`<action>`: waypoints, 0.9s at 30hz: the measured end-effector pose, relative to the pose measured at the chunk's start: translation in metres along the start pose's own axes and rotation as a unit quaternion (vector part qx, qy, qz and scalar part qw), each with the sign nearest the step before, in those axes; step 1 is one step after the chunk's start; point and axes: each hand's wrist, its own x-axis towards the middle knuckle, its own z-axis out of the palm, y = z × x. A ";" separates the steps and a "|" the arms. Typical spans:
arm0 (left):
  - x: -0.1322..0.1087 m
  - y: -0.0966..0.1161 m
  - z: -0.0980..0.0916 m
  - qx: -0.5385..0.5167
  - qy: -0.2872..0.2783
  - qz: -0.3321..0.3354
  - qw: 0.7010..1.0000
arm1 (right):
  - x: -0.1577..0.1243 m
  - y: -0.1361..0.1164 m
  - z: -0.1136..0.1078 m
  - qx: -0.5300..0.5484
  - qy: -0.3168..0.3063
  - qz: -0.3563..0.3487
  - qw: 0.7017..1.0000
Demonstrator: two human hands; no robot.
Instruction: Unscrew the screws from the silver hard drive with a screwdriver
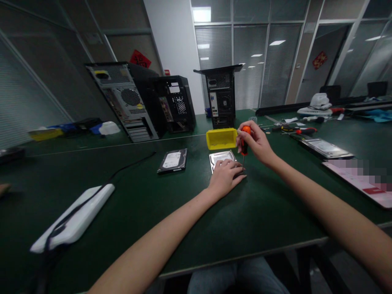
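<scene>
A silver hard drive (221,156) lies on the green table in front of me, partly hidden under my left hand (225,174). That hand holds the drive against the table, fingers across its top and thumb along the near side. My right hand (255,141) is closed around the orange and black handle of a screwdriver (246,130). The screwdriver stands nearly upright, its thin shaft reaching down to the drive's right end, beside my left fingertips. Whether the tip sits in a screw is too small to tell. Just behind the drive is a yellow bin (221,139) with tiny bits inside.
To the left lies a second hard drive (173,160). Further left is a white power strip (73,216) with a black cable. Computer cases (134,102) stand at the back. On the right are another drive (326,148), a pink board (361,179) and scattered tools (306,130).
</scene>
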 end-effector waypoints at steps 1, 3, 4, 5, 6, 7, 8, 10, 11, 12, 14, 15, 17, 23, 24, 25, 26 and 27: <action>0.000 0.000 0.000 0.000 -0.001 0.000 1.000 | 0.000 0.000 0.000 -0.001 0.001 0.001 1.000; 0.000 0.000 0.000 -0.001 -0.001 0.001 1.000 | 0.000 0.000 0.000 -0.001 0.004 0.004 1.000; 0.000 0.000 0.000 -0.002 0.000 0.001 1.000 | 0.000 0.000 -0.001 -0.001 0.006 0.005 1.000; 0.000 0.000 0.000 -0.002 0.001 0.002 1.000 | 0.000 0.001 -0.001 -0.001 0.007 0.006 1.000; 0.000 0.000 0.000 -0.001 0.002 0.002 1.000 | 0.000 0.001 -0.001 -0.001 0.008 0.007 1.000; 0.000 0.000 0.000 -0.001 0.004 0.003 1.000 | 0.000 0.002 -0.001 -0.002 0.009 0.006 1.000; -0.001 0.000 0.001 -0.001 0.006 0.004 1.000 | 0.000 0.002 -0.001 -0.003 0.009 0.006 1.000; -0.001 0.000 0.001 -0.002 0.009 0.005 1.000 | 0.000 0.003 0.000 -0.005 0.009 0.007 1.000; -0.001 0.000 0.001 -0.002 0.010 0.004 1.000 | 0.000 0.003 0.000 -0.005 0.008 0.007 1.000; -0.001 0.000 0.001 -0.003 0.011 0.003 1.000 | 0.000 0.003 0.000 -0.006 0.007 0.008 1.000; -0.001 0.000 0.001 -0.003 0.010 0.002 1.000 | 0.000 0.003 0.001 -0.007 0.006 0.010 1.000; -0.001 0.000 0.001 -0.002 0.008 0.002 1.000 | 0.000 0.003 0.001 -0.007 0.006 0.011 1.000; 0.000 0.000 0.001 -0.002 0.004 0.002 1.000 | 0.000 0.002 0.002 -0.008 0.005 0.011 1.000; -0.001 -0.001 0.002 -0.004 0.005 0.005 1.000 | -0.001 0.004 0.001 -0.002 0.003 0.011 1.000; -0.001 -0.001 0.002 -0.004 0.006 0.006 1.000 | -0.002 0.004 0.001 -0.002 0.002 0.010 1.000; -0.001 -0.001 0.002 -0.003 0.008 0.006 1.000 | -0.002 0.004 0.001 -0.004 0.003 0.009 1.000; -0.001 -0.001 0.002 -0.003 0.008 0.006 1.000 | -0.002 0.005 0.001 -0.007 0.002 0.009 1.000; -0.001 -0.001 0.003 -0.002 0.009 0.005 1.000 | -0.003 0.005 0.002 -0.010 0.001 0.008 1.000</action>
